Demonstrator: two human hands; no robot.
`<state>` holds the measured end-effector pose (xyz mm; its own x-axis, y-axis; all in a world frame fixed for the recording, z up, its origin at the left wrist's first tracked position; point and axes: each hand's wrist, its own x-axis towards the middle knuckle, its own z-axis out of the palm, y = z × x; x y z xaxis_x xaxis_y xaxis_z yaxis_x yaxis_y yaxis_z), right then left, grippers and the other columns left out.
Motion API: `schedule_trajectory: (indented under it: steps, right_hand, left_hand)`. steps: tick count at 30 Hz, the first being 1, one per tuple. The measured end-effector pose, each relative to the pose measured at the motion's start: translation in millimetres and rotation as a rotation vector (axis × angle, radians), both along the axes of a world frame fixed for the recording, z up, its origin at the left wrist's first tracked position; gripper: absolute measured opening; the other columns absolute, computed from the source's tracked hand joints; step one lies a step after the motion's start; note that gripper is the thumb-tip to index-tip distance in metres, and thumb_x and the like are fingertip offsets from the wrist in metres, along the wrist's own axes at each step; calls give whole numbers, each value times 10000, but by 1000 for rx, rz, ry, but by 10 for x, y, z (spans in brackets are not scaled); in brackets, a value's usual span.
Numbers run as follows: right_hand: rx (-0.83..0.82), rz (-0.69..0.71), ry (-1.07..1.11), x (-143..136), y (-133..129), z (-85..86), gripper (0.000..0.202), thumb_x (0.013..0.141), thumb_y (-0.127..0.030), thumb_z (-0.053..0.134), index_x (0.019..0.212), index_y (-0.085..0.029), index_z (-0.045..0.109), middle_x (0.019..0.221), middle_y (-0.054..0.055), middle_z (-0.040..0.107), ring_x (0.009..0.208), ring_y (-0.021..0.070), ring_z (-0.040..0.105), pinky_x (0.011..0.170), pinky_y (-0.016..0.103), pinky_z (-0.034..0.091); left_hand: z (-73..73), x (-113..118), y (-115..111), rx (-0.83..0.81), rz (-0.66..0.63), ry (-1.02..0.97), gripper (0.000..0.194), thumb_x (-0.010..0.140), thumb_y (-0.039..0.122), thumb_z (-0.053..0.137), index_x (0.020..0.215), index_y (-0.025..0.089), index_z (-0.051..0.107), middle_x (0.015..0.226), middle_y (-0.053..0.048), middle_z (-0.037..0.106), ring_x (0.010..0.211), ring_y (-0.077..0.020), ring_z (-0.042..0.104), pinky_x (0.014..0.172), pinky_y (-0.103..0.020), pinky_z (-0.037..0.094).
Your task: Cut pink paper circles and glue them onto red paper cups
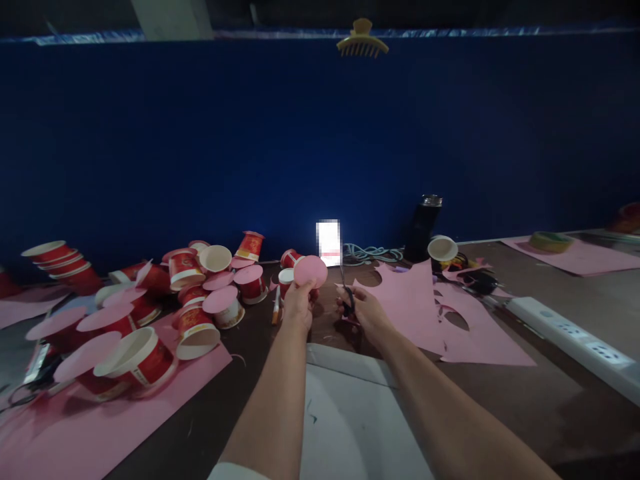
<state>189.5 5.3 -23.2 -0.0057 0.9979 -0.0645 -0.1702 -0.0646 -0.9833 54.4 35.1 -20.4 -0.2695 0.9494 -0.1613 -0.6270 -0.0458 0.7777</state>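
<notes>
Between the thumb and fingers of my left hand [300,305] is a pink paper disc [311,271], held up near the middle of the view. My right hand [367,309] grips a pair of scissors [349,300] by its dark handles, the blades pointing upward. The blades stand a little right of the disc, apart from it. To the right of my right hand lies a pink paper sheet [405,300] with rounded cut-outs along its edge. Just behind the disc, a small paper cup [286,279] is partly hidden.
Several red paper cups [187,270] crowd the left, some topped with pink discs. A glowing screen [328,240] stands at the back. A black bottle [423,230], a cable [373,253] and a white power strip [575,340] are to the right. A tape roll [551,242] sits far right.
</notes>
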Motion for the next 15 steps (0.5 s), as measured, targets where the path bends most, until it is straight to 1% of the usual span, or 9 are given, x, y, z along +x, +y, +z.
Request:
schedule_trajectory:
  steps: [3, 6, 9, 12, 15]
  right_hand:
    - [-33, 6, 32, 7, 8, -5, 358, 688, -349, 737, 979, -183, 612, 670, -3, 615, 540, 98, 577, 437, 174, 440]
    - [-51, -29, 13, 10, 17, -8, 422, 679, -327, 747, 1047, -190, 592, 697, -3, 630, 550, 98, 587, 456, 177, 453]
    - [-61, -39, -11, 11, 29, -13, 409, 681, -336, 744, 1033, -194, 589, 681, -5, 632, 551, 102, 591, 464, 184, 464]
    - [-66, -53, -35, 9, 36, -14, 376, 683, -365, 740, 986, -196, 596, 676, -3, 632, 561, 109, 598, 474, 193, 480]
    - [-65, -68, -15, 5, 35, -15, 354, 691, -375, 732, 963, -195, 595, 692, 0, 630, 552, 105, 594, 474, 198, 486]
  left_hand:
    - [23, 6, -19, -11, -6, -7, 302, 578, 144, 726, 851, 164, 598, 744, 2, 629, 576, -68, 546, 565, -200, 441]
    - [49, 10, -43, -18, -8, -42, 285, 577, 134, 728, 825, 160, 588, 733, 2, 624, 568, -67, 549, 567, -204, 456]
    - [46, 5, -46, -15, -27, -58, 284, 564, 158, 748, 793, 155, 580, 709, 6, 615, 550, -62, 539, 534, -187, 442]
    - [23, -3, -33, -16, -32, -69, 280, 542, 176, 760, 745, 151, 569, 622, 32, 572, 495, -47, 496, 477, -162, 395]
    - [9, -6, -29, -29, -27, -85, 282, 522, 175, 763, 709, 146, 554, 563, 52, 533, 461, -37, 466, 452, -148, 362]
